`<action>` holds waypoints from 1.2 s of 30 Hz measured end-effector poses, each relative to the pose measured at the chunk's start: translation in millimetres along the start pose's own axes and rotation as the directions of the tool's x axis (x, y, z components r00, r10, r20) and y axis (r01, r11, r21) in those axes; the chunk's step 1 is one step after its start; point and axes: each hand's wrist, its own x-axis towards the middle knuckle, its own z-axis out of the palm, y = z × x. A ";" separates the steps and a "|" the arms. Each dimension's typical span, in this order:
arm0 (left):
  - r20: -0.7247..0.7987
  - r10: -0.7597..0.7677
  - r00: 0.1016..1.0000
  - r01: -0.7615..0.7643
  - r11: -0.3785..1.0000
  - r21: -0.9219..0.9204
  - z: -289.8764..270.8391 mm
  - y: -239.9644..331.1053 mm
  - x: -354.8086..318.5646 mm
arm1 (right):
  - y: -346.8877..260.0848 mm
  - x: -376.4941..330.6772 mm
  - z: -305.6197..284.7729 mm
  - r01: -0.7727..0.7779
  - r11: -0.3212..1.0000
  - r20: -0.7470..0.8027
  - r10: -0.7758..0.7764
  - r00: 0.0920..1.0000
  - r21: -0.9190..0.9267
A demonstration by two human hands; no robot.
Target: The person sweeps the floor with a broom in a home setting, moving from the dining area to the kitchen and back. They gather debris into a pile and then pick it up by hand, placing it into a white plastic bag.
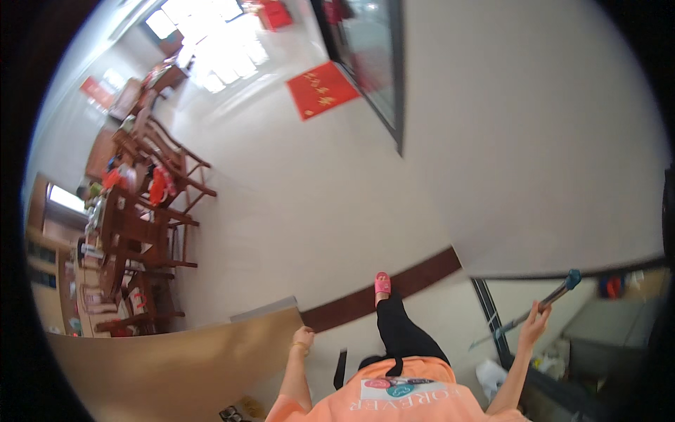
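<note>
My right hand [536,325] is raised at the lower right, its fingers wrapped round a slim grey pole with teal ends [519,320]. The pole slants from a teal tip at the upper right to a thin lower end at the left; what kind of tool it belongs to does not show. My left hand [304,335] is curled closed beside the edge of a tan wall panel [260,330]. Whether anything lies inside its fingers is hidden.
One foot in a pink slipper [382,283] steps on a dark red floor strip [337,311]. Wooden chairs [172,151] and a cluttered wooden table [126,218] stand at the left. Ahead lie a red mat [322,90] and a dark-framed glass door [383,77]; a pale wall [534,141] fills the right.
</note>
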 end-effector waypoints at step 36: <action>-0.139 0.446 0.884 -0.429 0.658 -0.619 -704.0 498.5 859.9 | -1005.1 311.3 965.5 -0.852 0.113 0.793 -0.445 0.417 0.512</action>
